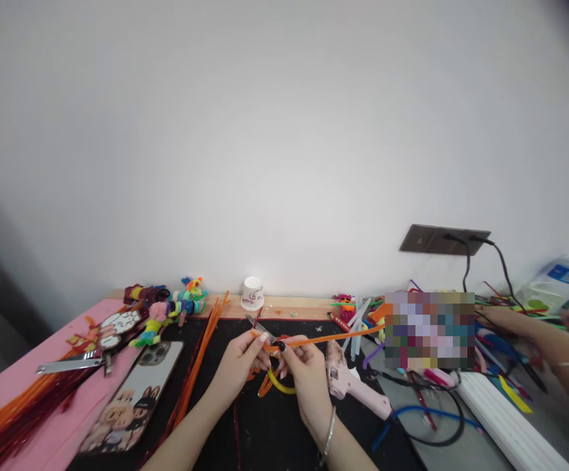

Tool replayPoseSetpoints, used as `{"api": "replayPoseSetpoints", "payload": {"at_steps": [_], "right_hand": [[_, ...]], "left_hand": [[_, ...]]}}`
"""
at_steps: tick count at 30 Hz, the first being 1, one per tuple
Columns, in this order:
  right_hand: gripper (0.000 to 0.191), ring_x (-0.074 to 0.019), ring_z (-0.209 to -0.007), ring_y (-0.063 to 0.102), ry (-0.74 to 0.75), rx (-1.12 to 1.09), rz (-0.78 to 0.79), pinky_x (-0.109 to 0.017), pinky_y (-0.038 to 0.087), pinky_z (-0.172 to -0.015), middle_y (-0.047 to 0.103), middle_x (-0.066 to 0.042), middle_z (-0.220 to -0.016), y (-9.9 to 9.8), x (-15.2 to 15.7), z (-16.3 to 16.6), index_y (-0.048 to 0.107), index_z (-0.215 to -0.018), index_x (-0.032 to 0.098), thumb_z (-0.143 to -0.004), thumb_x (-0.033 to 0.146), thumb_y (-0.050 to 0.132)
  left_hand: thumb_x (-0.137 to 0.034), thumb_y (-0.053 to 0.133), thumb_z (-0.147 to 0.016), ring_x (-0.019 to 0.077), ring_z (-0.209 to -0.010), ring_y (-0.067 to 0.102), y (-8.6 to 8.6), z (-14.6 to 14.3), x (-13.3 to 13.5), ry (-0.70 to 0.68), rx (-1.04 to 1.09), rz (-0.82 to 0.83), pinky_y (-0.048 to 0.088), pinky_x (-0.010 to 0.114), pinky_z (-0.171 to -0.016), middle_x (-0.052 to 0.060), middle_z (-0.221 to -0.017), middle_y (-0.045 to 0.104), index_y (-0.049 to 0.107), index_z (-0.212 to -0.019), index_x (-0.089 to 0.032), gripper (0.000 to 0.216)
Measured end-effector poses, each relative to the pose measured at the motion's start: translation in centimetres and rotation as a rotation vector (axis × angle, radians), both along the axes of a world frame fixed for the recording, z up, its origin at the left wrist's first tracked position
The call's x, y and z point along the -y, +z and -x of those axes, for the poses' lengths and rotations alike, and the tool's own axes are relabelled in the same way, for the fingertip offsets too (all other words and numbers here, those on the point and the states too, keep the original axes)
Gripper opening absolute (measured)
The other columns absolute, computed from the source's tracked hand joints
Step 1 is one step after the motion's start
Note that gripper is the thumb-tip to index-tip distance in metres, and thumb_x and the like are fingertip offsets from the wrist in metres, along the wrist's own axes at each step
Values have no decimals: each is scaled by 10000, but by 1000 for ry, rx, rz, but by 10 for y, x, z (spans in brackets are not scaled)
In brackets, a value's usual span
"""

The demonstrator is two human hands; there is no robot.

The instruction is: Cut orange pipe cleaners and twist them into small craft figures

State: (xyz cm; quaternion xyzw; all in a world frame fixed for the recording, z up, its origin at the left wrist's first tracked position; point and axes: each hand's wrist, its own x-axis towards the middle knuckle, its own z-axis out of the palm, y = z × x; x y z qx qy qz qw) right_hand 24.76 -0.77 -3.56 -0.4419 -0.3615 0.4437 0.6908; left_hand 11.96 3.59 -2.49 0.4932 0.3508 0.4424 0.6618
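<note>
At the middle of the black mat [269,432], my left hand [242,360] and my right hand [307,366] are close together with their fingertips pinched. Between them they grip an orange pipe cleaner [333,337], its long end stretching off to the right. Scissor blades [259,327] show just beyond my fingers. Under my hands is a yellow curved piece [282,387]; whether it belongs to the scissors I cannot tell. My fingers partly hide small orange bits [265,384]. Close by my right hand lies a pink glue gun [356,386].
Orange and dark red pipe cleaners [203,360], a phone [130,399] and colourful pipe-cleaner figures [159,320] lie at left. A paper cup [252,294] stands at the back. Rightward are glue sticks [358,324], black cables [441,441] and another person's arm [530,333].
</note>
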Motion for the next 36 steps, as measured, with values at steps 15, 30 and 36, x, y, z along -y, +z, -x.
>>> {"api": "replayPoseSetpoints", "payload": {"at_steps": [15, 30, 36], "right_hand": [[230, -108, -417, 471, 50, 68, 75, -226, 367, -445, 572, 33, -501, 3, 5, 4, 605, -724, 177, -699, 368, 729], [223, -89, -411, 437, 74, 105, 98, -208, 333, -429, 588, 24, -565, 5, 6, 5, 579, -741, 172, -713, 358, 700], [222, -106, -390, 431, 73, 217, 75, -221, 342, -407, 524, 53, -523, 5, 6, 4, 535, -773, 199, -783, 403, 623]], "left_hand": [[-528, 807, -623, 78, -518, 487, -3, -1, 4, -8, 143, 150, 422, 208, -546, -13, -597, 588, 698, -764, -115, 450], [-549, 593, -804, 107, -398, 413, -5, 2, 1, 80, -289, -245, 318, 224, -456, -45, -446, 480, 514, -584, -192, 427], [-533, 571, -832, 109, -405, 410, -7, 3, 1, 57, -312, -293, 304, 223, -460, -53, -445, 461, 523, -611, -192, 409]]}}
